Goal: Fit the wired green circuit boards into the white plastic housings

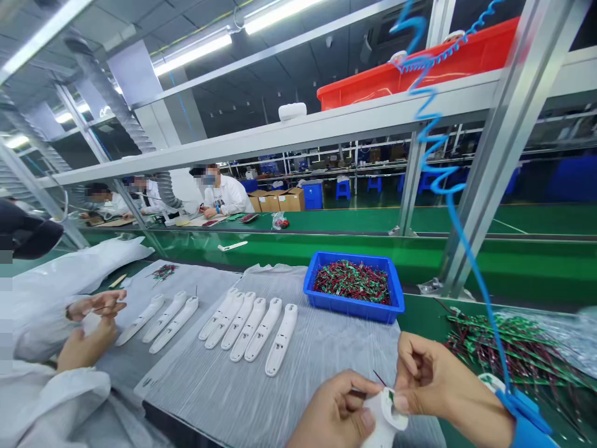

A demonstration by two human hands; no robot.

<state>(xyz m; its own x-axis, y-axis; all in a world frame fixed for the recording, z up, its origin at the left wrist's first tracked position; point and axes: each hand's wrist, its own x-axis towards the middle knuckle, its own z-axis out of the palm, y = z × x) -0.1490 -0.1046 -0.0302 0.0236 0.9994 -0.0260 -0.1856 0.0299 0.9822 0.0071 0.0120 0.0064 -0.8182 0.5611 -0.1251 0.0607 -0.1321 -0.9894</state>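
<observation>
The white plastic housing [385, 420] sits at the bottom centre of the head view, held between the person's two hands, with a small green circuit board [390, 396] showing in its opening and a thin dark wire [379, 377] rising beside it. The left hand [336, 407] grasps the housing's left side between thumb and fingers; the right hand [433, 379] pinches its upper edge with curled fingers, just beside the board. A blue wrist strap [527, 414] circles the right wrist, and a blue coiled cord [431, 118] runs upward from it. Both hands are over a clear ribbed plastic sheet [233, 398] on the bench, which bears a row of white housings [247, 326]. A blue plastic bin [321, 280] of wired green boards stands beyond the row, and a loose heap of wired boards [517, 354] lies to the right. At left, a co-worker's hands [91, 330] grip a white piece. Across a green conveyor belt [489, 261], other co-workers [224, 193] sit at work, and a red crate [410, 71] rests on the shelf above
</observation>
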